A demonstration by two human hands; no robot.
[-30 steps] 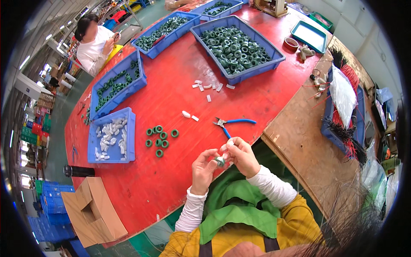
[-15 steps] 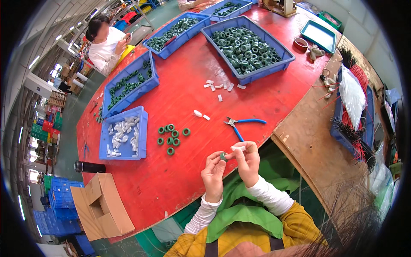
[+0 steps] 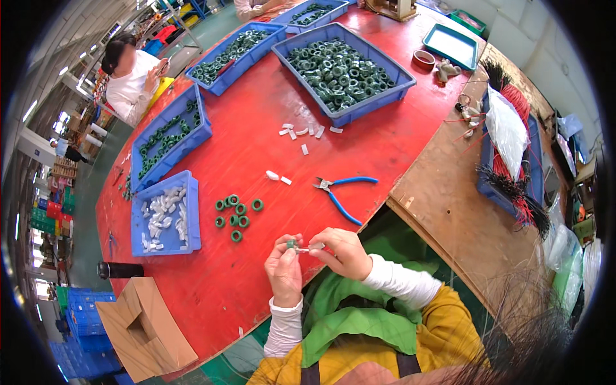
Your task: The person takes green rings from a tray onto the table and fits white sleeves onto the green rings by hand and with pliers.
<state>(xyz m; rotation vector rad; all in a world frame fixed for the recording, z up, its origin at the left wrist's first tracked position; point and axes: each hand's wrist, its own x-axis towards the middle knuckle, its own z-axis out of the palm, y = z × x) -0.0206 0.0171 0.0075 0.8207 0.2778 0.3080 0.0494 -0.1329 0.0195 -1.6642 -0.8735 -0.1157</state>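
Pinching ring [image 3: 291, 244] in left fingers [image 3: 280, 246], white piece [image 3: 317, 246] in right fingers [image 3: 334, 239]

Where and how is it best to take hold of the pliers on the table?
The pliers are probably best gripped around both blue handles, coming from the near right: the handles lie spread open toward that side, while the metal tips point left. The right hand, being nearer, seems better placed.

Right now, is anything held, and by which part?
Left hand: small green ring, pinched by its rim. Right hand: small white piece, grip point unclear.
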